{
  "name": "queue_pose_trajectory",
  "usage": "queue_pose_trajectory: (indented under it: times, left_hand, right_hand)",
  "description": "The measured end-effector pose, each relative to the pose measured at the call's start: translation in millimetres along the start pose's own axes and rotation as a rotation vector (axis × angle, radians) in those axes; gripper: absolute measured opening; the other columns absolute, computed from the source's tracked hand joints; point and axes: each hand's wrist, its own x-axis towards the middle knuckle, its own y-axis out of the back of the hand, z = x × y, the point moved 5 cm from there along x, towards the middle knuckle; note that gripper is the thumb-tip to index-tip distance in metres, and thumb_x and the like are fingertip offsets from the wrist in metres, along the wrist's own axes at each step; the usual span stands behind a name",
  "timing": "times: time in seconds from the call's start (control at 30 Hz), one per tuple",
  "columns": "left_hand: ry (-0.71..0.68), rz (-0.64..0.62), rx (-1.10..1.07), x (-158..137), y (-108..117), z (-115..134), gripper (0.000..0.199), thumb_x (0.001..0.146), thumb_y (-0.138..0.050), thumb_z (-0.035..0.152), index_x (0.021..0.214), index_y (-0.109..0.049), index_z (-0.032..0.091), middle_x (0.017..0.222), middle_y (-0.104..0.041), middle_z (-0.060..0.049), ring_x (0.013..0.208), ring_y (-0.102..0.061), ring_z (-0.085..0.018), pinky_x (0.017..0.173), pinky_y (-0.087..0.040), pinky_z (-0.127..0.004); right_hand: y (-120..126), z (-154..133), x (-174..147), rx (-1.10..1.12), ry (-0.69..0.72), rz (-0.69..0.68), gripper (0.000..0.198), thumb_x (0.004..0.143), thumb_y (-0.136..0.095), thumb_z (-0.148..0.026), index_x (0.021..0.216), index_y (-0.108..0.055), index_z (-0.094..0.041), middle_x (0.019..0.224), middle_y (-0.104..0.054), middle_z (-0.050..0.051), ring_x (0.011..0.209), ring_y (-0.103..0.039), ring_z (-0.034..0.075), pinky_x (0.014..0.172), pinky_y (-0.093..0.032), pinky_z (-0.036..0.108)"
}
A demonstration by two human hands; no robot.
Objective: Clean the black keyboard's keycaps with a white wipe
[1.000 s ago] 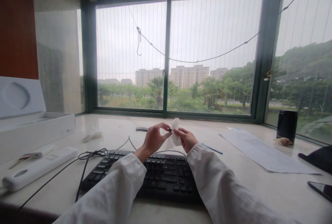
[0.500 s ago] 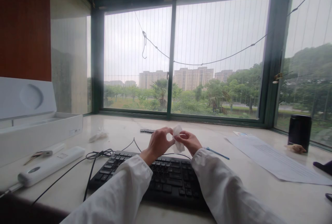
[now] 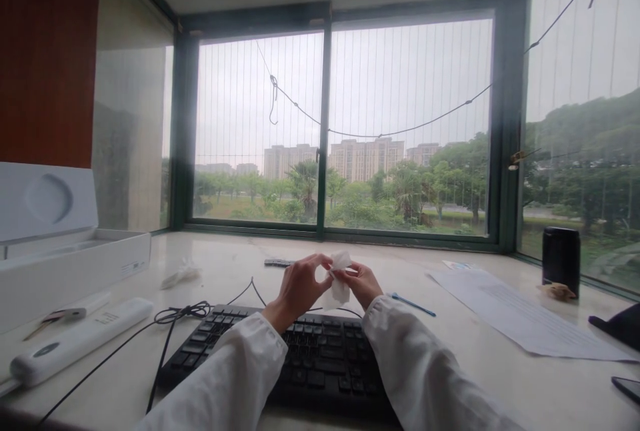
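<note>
A crumpled white tissue (image 3: pixel 341 292) is held up over the back edge of a black keyboard (image 3: pixel 320 368). My left hand (image 3: pixel 300 289) curls its thumb and index finger into a ring, their tips meeting at the tissue's left side. From the other side, my right hand (image 3: pixel 364 284) pinches the same tissue between thumb and fingers. Whether anything is wrapped inside it cannot be seen. Both forearms, in white sleeves, reach across the keyboard and cover part of its keys.
At left stand an open white box (image 3: pixel 120 251), a white power strip (image 3: pixel 83 341), keys (image 3: pixel 65 314) and a tangled black cable (image 3: pixel 187 311). Crumpled plastic (image 3: pixel 181 273) lies behind. Rightward are a blue stick (image 3: pixel 414 305), paper sheets (image 3: pixel 520 314) and a black cylinder (image 3: pixel 561 263).
The view has tilted up and turned slightly right, so everything sits lower and further left. Both hands still grip the tissue, with only slight finger movement.
</note>
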Motion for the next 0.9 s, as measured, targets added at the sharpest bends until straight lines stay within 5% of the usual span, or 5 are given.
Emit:
queue_pose_trajectory:
  times: [0.37,0.57,0.7,0.9]
  left_hand:
    - [-0.032,-0.047,0.043,1.1,3.4,3.3,0.017,0.078,-0.065,0.022,0.095,-0.064,0.026,0.096,-0.071,0.001,0.086,-0.068,-0.02,0.07,-0.046,-0.028]
    - [-0.015,-0.039,0.044,4.0,8.2,2.1,0.018,0.08,-0.064,0.027,0.098,-0.066,0.027,0.099,-0.071,0.0,0.085,-0.067,-0.019,0.071,-0.047,-0.028]
    - [-0.024,-0.024,0.026,5.5,10.7,2.9,0.02,0.08,-0.064,0.027,0.1,-0.067,0.028,0.098,-0.07,0.001,0.081,-0.066,-0.017,0.069,-0.047,-0.027]
    - [-0.06,-0.05,-0.059,7.7,12.4,0.4,0.021,0.08,-0.061,0.021,0.099,-0.07,0.025,0.102,-0.068,-0.001,0.07,-0.063,-0.013,0.061,-0.047,-0.024]
  right_hand:
    - [0.4,-3.0,-4.9,-0.097,0.001,0.094,0.053,0.047,-0.087,-0.036,0.092,-0.071,-0.012,0.067,-0.073,0.007,0.065,-0.066,0.022,0.063,-0.049,0.032]
    - [2.1,0.1,3.0,0.058,-0.056,0.053,0.049,0.049,-0.086,-0.035,0.09,-0.071,-0.013,0.072,-0.073,0.007,0.067,-0.066,0.02,0.065,-0.051,0.031]
    - [22.5,7.8,11.0,0.116,-0.092,0.204,0.04,0.047,-0.086,-0.03,0.08,-0.068,-0.016,0.07,-0.072,0.005,0.065,-0.066,0.019,0.065,-0.052,0.031]
    - [56.3,15.4,20.5,-0.158,-0.044,0.298,0.029,0.052,-0.082,-0.025,0.076,-0.065,-0.024,0.062,-0.069,0.001,0.064,-0.065,0.02,0.06,-0.049,0.03]
